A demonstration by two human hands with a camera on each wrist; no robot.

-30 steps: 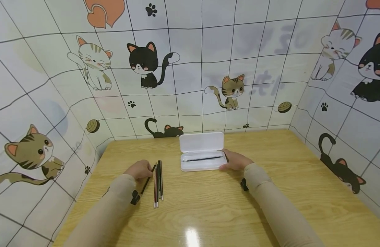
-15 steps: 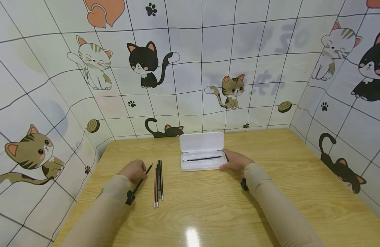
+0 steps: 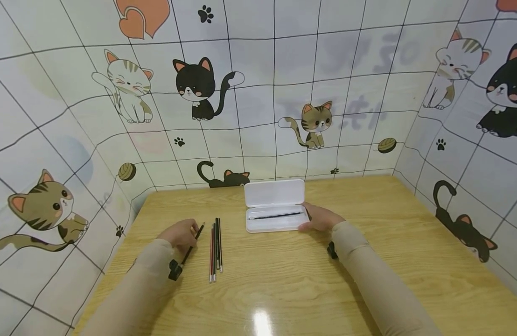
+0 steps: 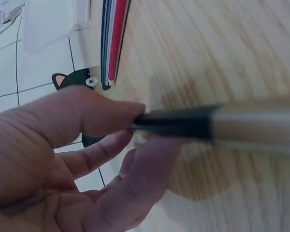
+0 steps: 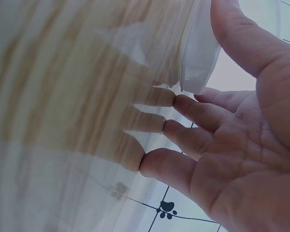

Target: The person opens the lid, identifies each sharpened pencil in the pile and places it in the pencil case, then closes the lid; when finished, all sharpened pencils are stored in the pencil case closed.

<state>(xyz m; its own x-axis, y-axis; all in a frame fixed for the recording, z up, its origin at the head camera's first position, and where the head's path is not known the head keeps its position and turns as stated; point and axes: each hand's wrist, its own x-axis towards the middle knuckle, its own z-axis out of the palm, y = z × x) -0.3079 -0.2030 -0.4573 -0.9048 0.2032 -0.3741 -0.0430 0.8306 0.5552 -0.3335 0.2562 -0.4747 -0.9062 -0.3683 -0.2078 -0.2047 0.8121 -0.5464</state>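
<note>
My left hand (image 3: pixel 179 234) pinches a dark pencil (image 4: pixel 179 123) between thumb and fingers, close over the table on the left. In the head view this pencil slants, its tip showing past the fingers. Just to its right lies a row of several pencils (image 3: pixel 216 245), mostly black with one reddish, their pale ends toward me. My right hand (image 3: pixel 323 218) holds the right end of an open white pencil case (image 3: pixel 254 229), thumb at the front. Other fingertips of that hand rest on the table in the right wrist view. One dark pencil (image 3: pixel 275 216) lies lengthwise inside the case.
The case's lid (image 3: pixel 274 193) stands raised at the back, near the wall covering (image 3: pixel 258 102) printed with cats and grid lines. The wood-grain table (image 3: pixel 283 275) meets this covering at the back and along the sides.
My left hand has shifted left with the pencil, widening the gap to the row. The right hand and the case stay in place.
</note>
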